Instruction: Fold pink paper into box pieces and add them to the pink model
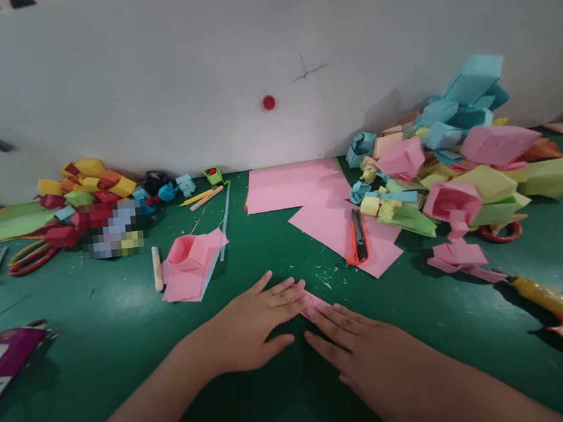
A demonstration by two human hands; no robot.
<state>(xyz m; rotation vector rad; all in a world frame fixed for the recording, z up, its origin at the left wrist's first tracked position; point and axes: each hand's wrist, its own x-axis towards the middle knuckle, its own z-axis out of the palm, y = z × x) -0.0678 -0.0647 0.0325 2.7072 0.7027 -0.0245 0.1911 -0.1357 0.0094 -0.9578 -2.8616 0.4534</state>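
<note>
**Two Hands Are Pressing a Little Pink Paper**

The left hand [253, 328] is lying flat and open, and its fingertips are touching one end of the small pink paper [315, 301]. The right hand [366, 343] is resting open too, with its fingers pressing on the other end. Neither hand is making a fist. The small pink paper is sitting on the green worktop [119, 342], a bit nearer the front edge than the back edge.

Past the hands, a black and orange cutter [359, 235] is lying on loose pink sheets [323, 227]. Behind them, a pink stack [294, 186] is lying by the back edge. To the left, a folded pink shape [191, 261] is sitting beside a short pale stick [157, 269].

Toward the back left corner, a red and yellow heap [90, 184] is leaning near the white wall [172, 81]. Toward the back right corner, a bigger heap of folded paper [484, 183] is piling up. A yellow glue gun [557, 303] is lying near the right edge.
</note>
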